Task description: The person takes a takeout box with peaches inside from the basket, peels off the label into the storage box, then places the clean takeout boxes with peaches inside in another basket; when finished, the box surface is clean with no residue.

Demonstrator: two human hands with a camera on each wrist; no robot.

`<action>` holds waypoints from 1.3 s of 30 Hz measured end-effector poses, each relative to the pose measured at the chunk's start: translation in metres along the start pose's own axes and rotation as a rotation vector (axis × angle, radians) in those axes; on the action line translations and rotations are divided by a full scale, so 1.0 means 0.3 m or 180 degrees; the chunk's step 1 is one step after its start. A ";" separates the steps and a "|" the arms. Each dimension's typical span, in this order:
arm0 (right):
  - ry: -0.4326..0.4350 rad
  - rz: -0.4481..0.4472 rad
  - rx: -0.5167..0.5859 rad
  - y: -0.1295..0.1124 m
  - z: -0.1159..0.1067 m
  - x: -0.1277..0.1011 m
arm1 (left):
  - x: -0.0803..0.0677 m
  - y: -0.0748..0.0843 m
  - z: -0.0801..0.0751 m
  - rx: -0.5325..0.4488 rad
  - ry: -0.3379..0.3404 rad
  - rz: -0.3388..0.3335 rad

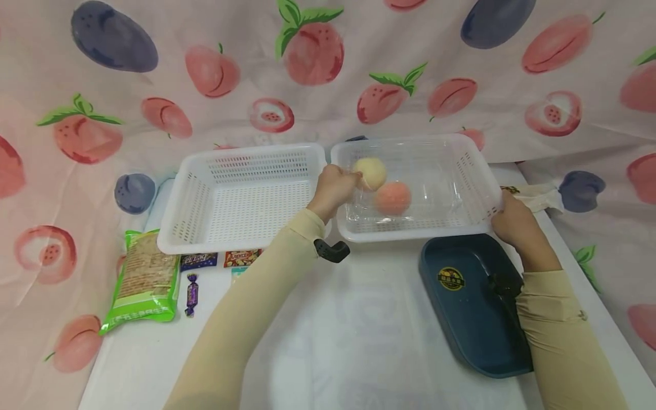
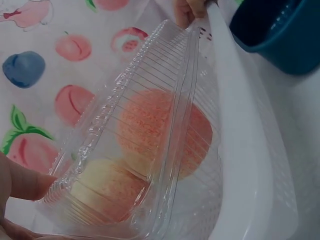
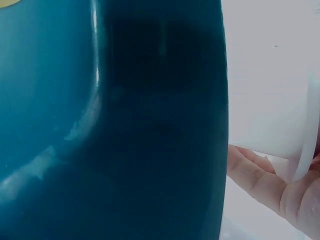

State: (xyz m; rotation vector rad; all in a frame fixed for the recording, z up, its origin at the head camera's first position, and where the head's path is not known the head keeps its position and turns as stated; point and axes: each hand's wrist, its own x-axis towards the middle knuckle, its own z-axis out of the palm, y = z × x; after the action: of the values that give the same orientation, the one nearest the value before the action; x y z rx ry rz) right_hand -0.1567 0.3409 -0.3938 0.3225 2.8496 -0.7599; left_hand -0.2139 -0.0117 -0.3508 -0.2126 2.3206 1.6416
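Observation:
My left hand (image 1: pixel 334 189) pinches the left end of a clear plastic clamshell box (image 2: pixel 170 55). Two round, bun-like balls, one pale yellow (image 1: pixel 370 173) and one orange-pink (image 1: pixel 393 199), show through its plastic. The box lies in the right white basket (image 1: pixel 410 232), whose slotted walls surround it. At that basket's right end, my right hand (image 1: pixel 520 228) grips the rim; in the right wrist view its fingers (image 3: pixel 260 187) curl under the white edge. The basket's right side sits above the far end of a dark blue tub (image 1: pixel 479 319).
A second white basket (image 1: pixel 246 216) stands to the left. Near its front lie a green snack bag (image 1: pixel 146 279), a purple wrapped candy (image 1: pixel 192 295), and red (image 1: pixel 241 258) and dark blue (image 1: pixel 199 261) packets. A fruit-print cloth (image 1: pixel 225 114) hangs behind the white table (image 1: pixel 348 341).

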 end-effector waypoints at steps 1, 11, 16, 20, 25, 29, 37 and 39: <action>-0.0003 -0.0007 -0.0005 0.001 0.000 0.000 | 0.006 -0.003 0.007 0.0045 0.0001 -0.0003; -0.0014 0.0020 -0.0003 0.004 -0.005 -0.008 | 0.069 -0.019 0.073 0.0443 0.0075 -0.0045; 0.0004 0.0122 0.0032 0.009 -0.011 -0.012 | 0.095 -0.007 0.105 0.0627 -0.0096 -0.0032; 0.0003 0.0150 0.0016 0.020 -0.006 -0.025 | 0.092 -0.008 0.129 0.0923 -0.0165 -0.0020; 0.0022 0.0070 -0.0069 0.020 -0.007 -0.030 | 0.087 -0.003 0.139 0.1364 -0.0163 0.0011; 0.0135 -0.0076 -0.0133 0.004 -0.029 -0.010 | 0.088 0.017 0.126 0.1387 0.0014 0.0147; -0.0099 0.0029 0.0102 0.009 -0.015 -0.011 | 0.045 -0.008 0.076 0.1340 -0.0104 0.0333; -0.0161 0.0015 0.0174 0.018 -0.016 -0.019 | 0.002 -0.023 0.041 0.1378 -0.0044 0.0506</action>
State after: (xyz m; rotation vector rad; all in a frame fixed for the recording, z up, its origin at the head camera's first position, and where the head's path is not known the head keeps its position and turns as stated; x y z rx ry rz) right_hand -0.1504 0.3468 -0.3911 0.3130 2.7838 -0.8343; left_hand -0.2107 -0.0023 -0.3610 0.0780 2.6663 1.1524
